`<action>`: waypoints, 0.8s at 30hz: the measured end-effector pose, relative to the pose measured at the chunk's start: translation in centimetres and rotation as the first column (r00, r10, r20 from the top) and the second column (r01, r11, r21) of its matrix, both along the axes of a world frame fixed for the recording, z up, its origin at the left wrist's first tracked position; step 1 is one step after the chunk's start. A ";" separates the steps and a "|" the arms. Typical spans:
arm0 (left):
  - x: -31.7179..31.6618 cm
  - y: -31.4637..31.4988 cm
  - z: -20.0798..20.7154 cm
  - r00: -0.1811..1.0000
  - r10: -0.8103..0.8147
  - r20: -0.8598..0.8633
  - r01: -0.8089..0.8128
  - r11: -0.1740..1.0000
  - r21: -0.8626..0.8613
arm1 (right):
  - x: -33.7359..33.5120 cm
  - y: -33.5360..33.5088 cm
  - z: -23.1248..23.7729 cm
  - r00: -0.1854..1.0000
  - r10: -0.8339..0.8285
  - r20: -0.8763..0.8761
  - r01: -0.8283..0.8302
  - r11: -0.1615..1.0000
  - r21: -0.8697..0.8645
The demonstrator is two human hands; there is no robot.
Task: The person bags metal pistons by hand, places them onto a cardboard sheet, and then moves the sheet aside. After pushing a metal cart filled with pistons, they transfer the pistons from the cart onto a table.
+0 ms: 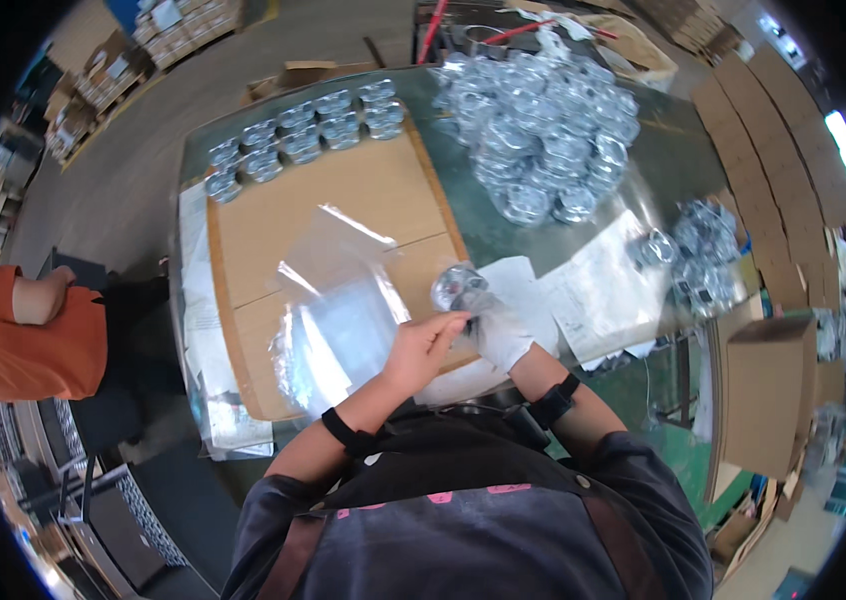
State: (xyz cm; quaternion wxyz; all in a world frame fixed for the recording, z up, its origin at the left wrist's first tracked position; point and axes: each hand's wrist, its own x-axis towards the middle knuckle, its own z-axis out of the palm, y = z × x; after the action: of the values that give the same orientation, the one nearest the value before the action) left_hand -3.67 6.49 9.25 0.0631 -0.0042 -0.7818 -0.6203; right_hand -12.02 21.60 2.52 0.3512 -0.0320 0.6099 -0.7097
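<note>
My right hand, in a white glove, is closed around a round, shiny item in clear plastic wrap. My bare left hand comes in from the other side, thumb and fingers pinched together at the lower edge of that item. What the fingertips pinch is too small to make out. Clear plastic bags lie flat just left of my left hand, on a brown cardboard sheet. Along the sheet's far edge stand rows of similar round wrapped items.
A large heap of wrapped round items rises at the far right of the metal table. A smaller pile sits near the right edge, beside paper sheets. Cardboard boxes stand at right. Another person in orange is at left.
</note>
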 end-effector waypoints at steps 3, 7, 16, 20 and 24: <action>-1.7 -1.5 -0.1 0.922 0.115 0.369 -0.201 0.958 0.206 | 1.0 1.3 4.2 0.800 0.311 -0.513 -0.126 0.923 0.363; -2.3 -3.2 -3.5 0.818 0.110 0.564 -0.472 0.688 0.551 | 1.2 -0.5 11.1 0.219 0.583 -0.783 0.587 0.562 0.583; -1.1 0.3 -5.2 0.960 0.012 0.280 0.232 0.528 -0.817 | -0.1 0.0 5.0 0.739 0.598 -0.310 -0.177 0.616 0.768; -1.6 -0.5 -6.0 0.964 -0.012 0.265 0.215 0.616 -0.758 | -0.5 -0.5 4.1 0.264 0.907 -0.329 -0.046 0.352 0.935; -2.4 -6.1 -5.3 0.994 0.096 -0.043 -0.104 0.835 -0.541 | -2.9 -1.2 -0.3 0.229 0.940 -0.252 -0.012 0.261 0.965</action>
State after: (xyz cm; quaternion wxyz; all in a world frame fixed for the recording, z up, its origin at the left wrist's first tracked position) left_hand -6.07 0.35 3.95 0.0972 0.0145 -0.9239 -0.3697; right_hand -14.95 20.40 2.20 0.2062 -0.4341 0.8769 -0.0053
